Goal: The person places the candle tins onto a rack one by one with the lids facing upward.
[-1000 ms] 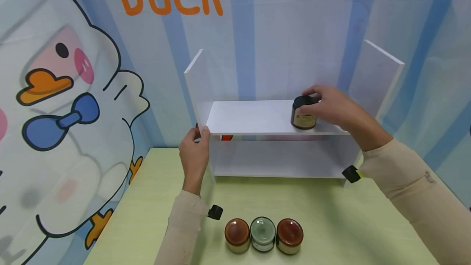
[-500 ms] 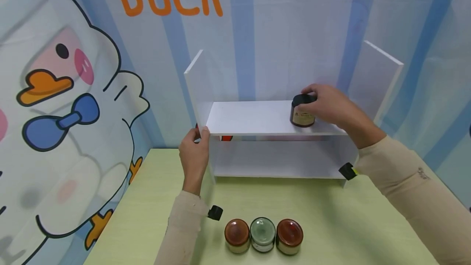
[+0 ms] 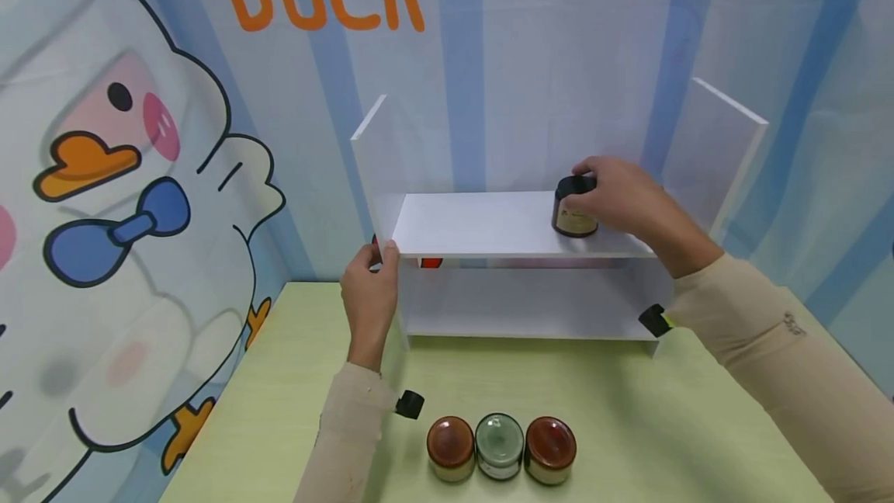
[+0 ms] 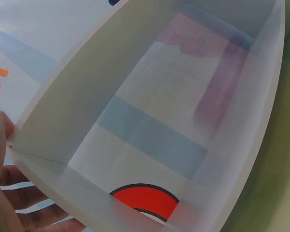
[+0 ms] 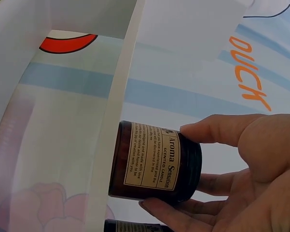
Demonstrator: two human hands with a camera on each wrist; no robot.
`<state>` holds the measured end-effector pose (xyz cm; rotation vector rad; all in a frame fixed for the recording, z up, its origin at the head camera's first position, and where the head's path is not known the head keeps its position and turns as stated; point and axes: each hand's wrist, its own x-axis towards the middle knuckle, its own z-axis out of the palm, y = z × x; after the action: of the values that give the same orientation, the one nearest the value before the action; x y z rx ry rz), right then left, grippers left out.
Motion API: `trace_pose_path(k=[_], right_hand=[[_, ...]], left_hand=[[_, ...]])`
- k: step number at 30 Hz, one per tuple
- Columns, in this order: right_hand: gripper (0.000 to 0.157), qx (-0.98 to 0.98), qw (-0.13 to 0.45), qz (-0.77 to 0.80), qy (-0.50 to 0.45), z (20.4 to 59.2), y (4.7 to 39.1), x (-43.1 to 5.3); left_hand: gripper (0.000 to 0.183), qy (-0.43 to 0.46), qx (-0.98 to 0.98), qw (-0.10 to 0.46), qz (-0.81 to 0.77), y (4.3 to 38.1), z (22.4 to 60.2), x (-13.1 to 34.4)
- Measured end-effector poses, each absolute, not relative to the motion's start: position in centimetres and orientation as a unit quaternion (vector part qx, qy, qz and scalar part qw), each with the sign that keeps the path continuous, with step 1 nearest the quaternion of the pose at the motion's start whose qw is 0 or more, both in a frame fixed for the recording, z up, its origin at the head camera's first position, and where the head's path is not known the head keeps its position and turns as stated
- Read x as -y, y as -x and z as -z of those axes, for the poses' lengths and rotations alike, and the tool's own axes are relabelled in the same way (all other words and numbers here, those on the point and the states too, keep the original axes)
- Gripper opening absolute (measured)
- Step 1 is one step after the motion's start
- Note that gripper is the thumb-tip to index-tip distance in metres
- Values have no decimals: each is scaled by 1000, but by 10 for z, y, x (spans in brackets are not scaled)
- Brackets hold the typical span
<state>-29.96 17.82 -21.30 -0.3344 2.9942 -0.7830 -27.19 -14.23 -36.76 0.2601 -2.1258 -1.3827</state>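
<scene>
On the upper board of the white shelf (image 3: 475, 223), my right hand (image 3: 628, 196) grips a dark scented candle jar (image 3: 575, 212) with a black lid. Thumb and fingers clasp the jar near its lid, and its cream label (image 5: 152, 157) reads "Aroma Sensation" in the right wrist view. A second dark jar (image 5: 135, 226) shows partly at the bottom of that view; my hand hides it from the head view. My left hand (image 3: 370, 293) holds the shelf's left side panel, thumb at the front edge and fingers on the outer side (image 4: 31, 205).
Three jars stand in a row on the pale green table (image 3: 230, 410) before the shelf: a reddish-brown-topped jar (image 3: 450, 449), a green-topped jar (image 3: 499, 445) and another reddish-brown-topped jar (image 3: 551, 449). Tall side panels, such as the right panel (image 3: 712, 150), rise at both shelf ends. Behind hangs a duck-printed cloth (image 3: 545, 60).
My right hand and the candle jar have shifted slightly left and farther back on the upper board. The left hand stays at the side panel.
</scene>
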Motion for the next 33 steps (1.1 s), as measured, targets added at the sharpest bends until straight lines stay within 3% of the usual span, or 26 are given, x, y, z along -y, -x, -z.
trace_pose_path(k=[33], right_hand=[[59, -975, -21, 203, 90, 213, 302, -167]], left_hand=[[40, -94, 795, 295, 522, 272, 367, 143]])
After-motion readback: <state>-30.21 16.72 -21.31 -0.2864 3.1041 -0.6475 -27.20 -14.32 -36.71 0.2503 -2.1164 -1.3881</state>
